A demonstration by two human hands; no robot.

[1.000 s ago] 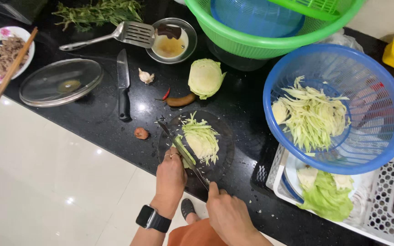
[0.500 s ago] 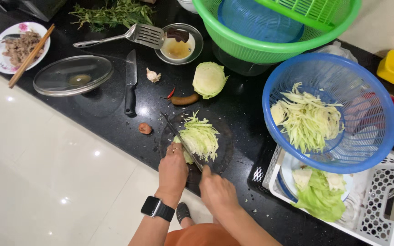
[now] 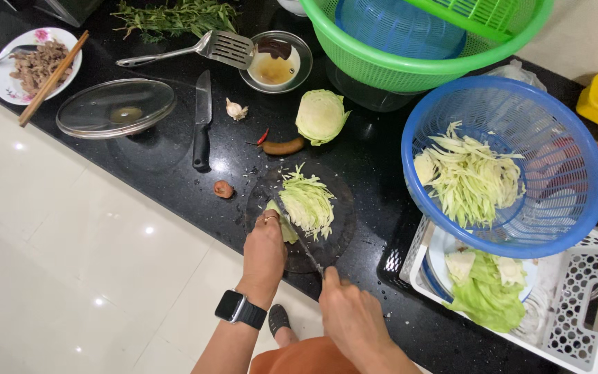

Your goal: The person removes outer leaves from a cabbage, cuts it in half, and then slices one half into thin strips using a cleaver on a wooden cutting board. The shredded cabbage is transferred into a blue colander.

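On the dark round board [image 3: 340, 239], the left hand [image 3: 264, 253] pins the cabbage wedge [image 3: 286, 228] while the right hand [image 3: 351, 315] clamps the knife [image 3: 297, 235], whose blade could nick fingertips so close beside it.

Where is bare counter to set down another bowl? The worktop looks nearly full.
Bare black counter lies below the glass lid, between the spare black-handled knife and the small brown onion. A narrower strip runs between the round chopping board and the blue basket. It is crowded around the half cabbage and metal sauce bowl.
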